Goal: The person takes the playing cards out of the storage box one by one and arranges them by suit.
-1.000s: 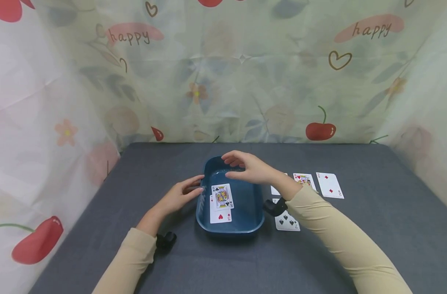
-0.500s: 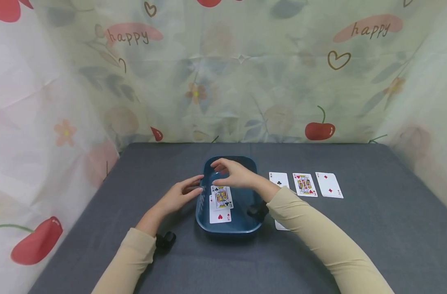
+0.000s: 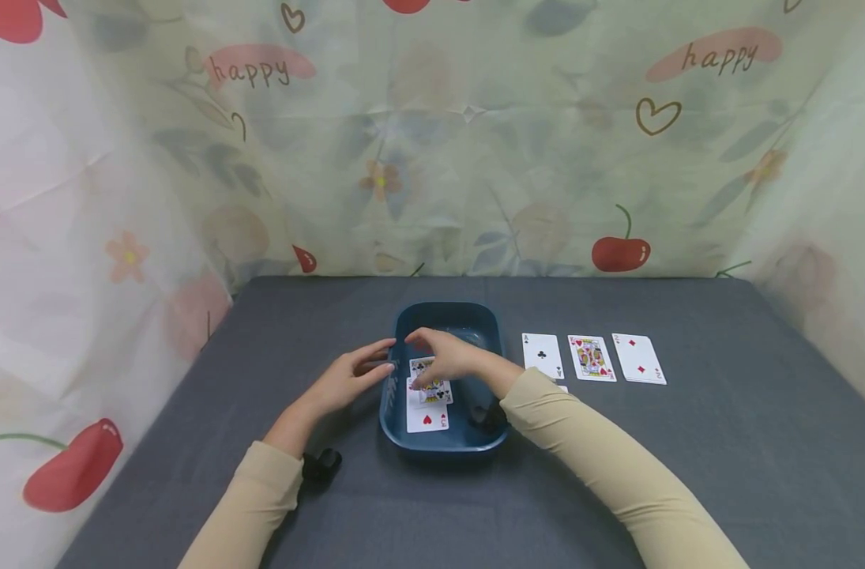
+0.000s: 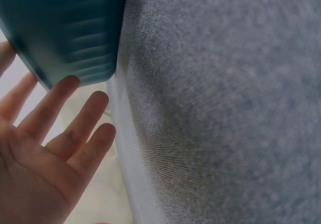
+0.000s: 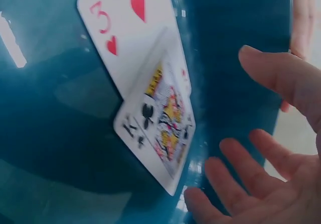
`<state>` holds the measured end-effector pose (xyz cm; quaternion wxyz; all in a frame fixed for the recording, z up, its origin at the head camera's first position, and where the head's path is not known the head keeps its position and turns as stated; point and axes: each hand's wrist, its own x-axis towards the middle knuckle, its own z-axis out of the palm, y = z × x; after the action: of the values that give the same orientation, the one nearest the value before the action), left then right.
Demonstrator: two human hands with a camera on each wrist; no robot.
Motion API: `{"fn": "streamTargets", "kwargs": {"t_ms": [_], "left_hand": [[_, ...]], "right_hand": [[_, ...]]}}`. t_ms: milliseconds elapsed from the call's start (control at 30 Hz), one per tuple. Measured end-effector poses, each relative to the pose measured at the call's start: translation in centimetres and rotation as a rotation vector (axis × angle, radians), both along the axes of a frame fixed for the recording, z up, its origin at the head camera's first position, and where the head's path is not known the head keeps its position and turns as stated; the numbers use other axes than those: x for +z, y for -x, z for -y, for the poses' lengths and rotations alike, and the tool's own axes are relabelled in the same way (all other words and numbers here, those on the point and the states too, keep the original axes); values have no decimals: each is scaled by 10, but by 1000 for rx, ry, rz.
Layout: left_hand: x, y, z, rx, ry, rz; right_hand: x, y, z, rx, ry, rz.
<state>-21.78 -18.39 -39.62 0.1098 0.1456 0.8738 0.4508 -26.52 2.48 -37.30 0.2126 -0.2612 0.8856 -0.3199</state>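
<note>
A dark blue plastic tray (image 3: 468, 431) stands mid-table with two playing cards inside. The king of clubs (image 5: 165, 133) overlaps the three of hearts (image 3: 426, 420). Over the king hovers my right hand (image 3: 446, 356), thumb and fingers spread apart with nothing between them; it hides part of that card in the head view. In the right wrist view a gap shows between the fingertips and the cards. My left hand (image 3: 343, 383) touches the tray's left side with extended fingers. The left wrist view shows those fingers (image 4: 75, 128) spread beside the tray wall.
Right of the tray lie the ace of clubs (image 3: 542, 356), the king of hearts (image 3: 592, 358) and the two of diamonds (image 3: 639, 359) in a row. Another card is mostly hidden under the right sleeve (image 3: 588, 442). A patterned curtain (image 3: 468, 158) rises behind the table.
My right hand has moved left and nearer across the tray, from its far right part to above the king of clubs. My left hand stays at the tray's side. The cards have not moved.
</note>
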Motion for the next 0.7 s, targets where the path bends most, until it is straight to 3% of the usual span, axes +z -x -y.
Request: {"fn": "streamTargets", "kwargs": {"t_ms": [233,467,700], "left_hand": [[2,-1,1,2,8,5],[5,-4,-1,5,6,7],[4,-3,-2,13,17,8]], "right_hand": [[-6,-1,3,-11,-97,31],[-6,-4,2,-11,-212,10],[-6,-6,2,-10,-259,-30]]}}
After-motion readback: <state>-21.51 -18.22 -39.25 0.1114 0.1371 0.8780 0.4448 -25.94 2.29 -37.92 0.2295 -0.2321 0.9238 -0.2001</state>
